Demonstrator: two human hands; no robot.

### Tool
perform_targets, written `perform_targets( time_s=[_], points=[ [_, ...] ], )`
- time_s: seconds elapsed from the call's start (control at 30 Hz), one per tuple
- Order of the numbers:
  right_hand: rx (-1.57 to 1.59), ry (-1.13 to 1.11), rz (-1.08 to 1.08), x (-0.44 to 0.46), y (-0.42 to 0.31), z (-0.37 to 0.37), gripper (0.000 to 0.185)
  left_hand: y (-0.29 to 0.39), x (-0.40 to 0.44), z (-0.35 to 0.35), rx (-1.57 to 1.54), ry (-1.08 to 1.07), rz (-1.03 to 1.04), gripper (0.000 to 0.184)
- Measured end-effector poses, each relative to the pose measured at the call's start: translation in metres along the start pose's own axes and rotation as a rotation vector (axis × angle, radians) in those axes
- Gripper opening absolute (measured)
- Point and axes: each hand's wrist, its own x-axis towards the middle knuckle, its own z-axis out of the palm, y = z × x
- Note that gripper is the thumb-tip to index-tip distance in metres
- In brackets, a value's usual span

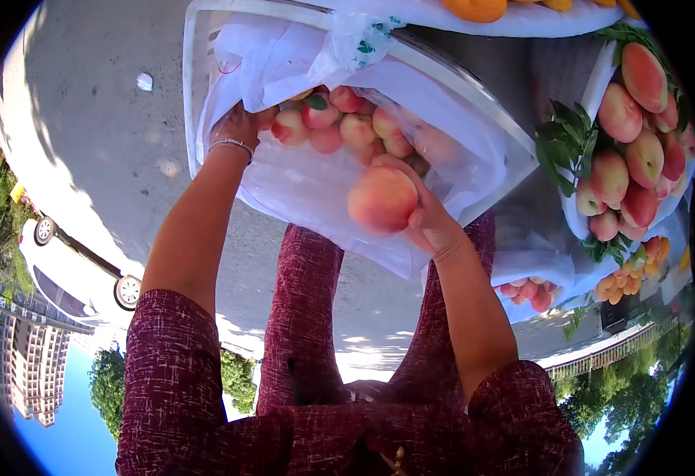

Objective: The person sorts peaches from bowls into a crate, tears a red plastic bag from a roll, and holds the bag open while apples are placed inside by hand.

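A large red-and-yellow peach is held in my right hand, with the fingers behind it and the thumb at its side. It is raised above a crate lined with white cloth. Inside lie several more peaches, one with a green leaf, some under clear plastic. My left hand, with a bracelet at the wrist, is at the crate's left side beside the leftmost peach. Its fingers are shaded and partly hidden, so I cannot tell whether they grip anything.
To the right stands another crate of peaches with green leaves. Smaller pink fruit and orange fruit are lower right. Orange-yellow fruit shows at the top. A plastic bag lies over the crate's rim. A white car is parked left.
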Motion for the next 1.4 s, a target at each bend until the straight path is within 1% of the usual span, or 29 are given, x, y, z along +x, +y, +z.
perform_targets(
  time_s=[0.1, 0.23, 0.27, 0.3, 0.33, 0.37, 0.4, 0.47, 0.53, 0.57, 0.67, 0.73, 0.8, 0.87, 0.93, 1.0, 1.03, 1.13, 1.23, 1.3, 1.33, 1.4],
  points=[
    [0.084, -0.045, 0.025, -0.004, -0.002, -0.002, 0.106, -0.002, -0.004, -0.001, -0.055, -0.034, -0.067, 0.068],
    [0.131, -0.109, -0.011, -0.016, -0.006, -0.001, 0.105, 0.004, -0.003, -0.019, -0.150, -0.043, -0.126, 0.066],
    [0.137, -0.097, -0.024, -0.023, -0.010, 0.000, 0.104, 0.007, -0.008, -0.027, -0.207, -0.163, -0.119, 0.071],
    [0.116, -0.109, -0.025, -0.028, -0.011, -0.006, 0.102, 0.008, -0.011, -0.019, -0.187, -0.111, -0.104, 0.076],
    [0.125, -0.082, -0.004, -0.041, -0.022, 0.003, 0.102, 0.018, -0.016, -0.042, -0.216, -0.171, -0.157, 0.084],
    [0.106, -0.085, -0.021, -0.049, -0.025, 0.001, 0.102, 0.023, -0.027, -0.044, -0.245, -0.035, -0.149, 0.089],
    [0.118, -0.061, -0.004, -0.061, -0.029, 0.004, 0.101, 0.020, -0.031, -0.031, -0.179, 0.074, -0.071, 0.089],
    [0.118, -0.069, -0.038, -0.082, -0.037, 0.005, 0.101, 0.030, -0.044, -0.054, -0.242, 0.085, -0.123, 0.092],
    [0.150, -0.046, -0.088, -0.112, -0.049, 0.010, 0.102, 0.040, -0.064, -0.071, -0.524, 0.174, -0.037, 0.094],
    [0.175, -0.040, -0.109, -0.126, -0.056, 0.012, 0.102, 0.049, -0.073, -0.080, -0.608, 0.213, 0.030, 0.093],
    [0.168, 0.050, -0.264, -0.180, -0.083, 0.011, 0.104, 0.095, -0.110, -0.130, -0.757, 0.250, 0.173, 0.093],
    [0.219, 0.095, -0.404, -0.213, -0.094, -0.007, 0.103, 0.137, -0.128, -0.177, -0.857, 0.218, 0.322, 0.093],
    [0.228, 0.207, -0.585, -0.244, -0.116, -0.017, 0.101, 0.180, -0.136, -0.222, -0.902, 0.235, 0.490, 0.092],
    [0.280, 0.325, -0.735, -0.271, -0.132, -0.038, 0.094, 0.226, -0.141, -0.279, -0.997, 0.186, 0.564, 0.091],
    [0.261, 0.415, -0.834, -0.287, -0.150, -0.065, 0.093, 0.270, -0.135, -0.330, -1.072, 0.208, 0.659, 0.092],
    [0.254, 0.481, -0.914, -0.291, -0.167, -0.092, 0.094, 0.306, -0.130, -0.380, -1.084, 0.275, 0.722, 0.092],
    [0.247, 0.490, -0.918, -0.292, -0.173, -0.102, 0.095, 0.322, -0.128, -0.401, -1.088, 0.301, 0.755, 0.091],
    [0.197, 0.506, -0.935, -0.289, -0.185, -0.124, 0.095, 0.364, -0.114, -0.447, -0.925, 0.390, 0.817, 0.092],
    [0.076, 0.518, -0.962, -0.284, -0.187, -0.135, 0.094, 0.398, -0.101, -0.479, -0.854, 0.348, 0.838, 0.089],
    [-0.031, 0.552, -0.974, -0.280, -0.181, -0.142, 0.093, 0.417, -0.095, -0.490, -0.777, 0.367, 0.851, 0.088],
    [-0.099, 0.600, -0.946, -0.281, -0.178, -0.143, 0.093, 0.426, -0.092, -0.494, -0.741, 0.375, 0.857, 0.088],
    [-0.232, 0.703, -0.876, -0.285, -0.170, -0.140, 0.092, 0.439, -0.090, -0.497, -0.809, 0.311, 0.808, 0.085]
  ],
)
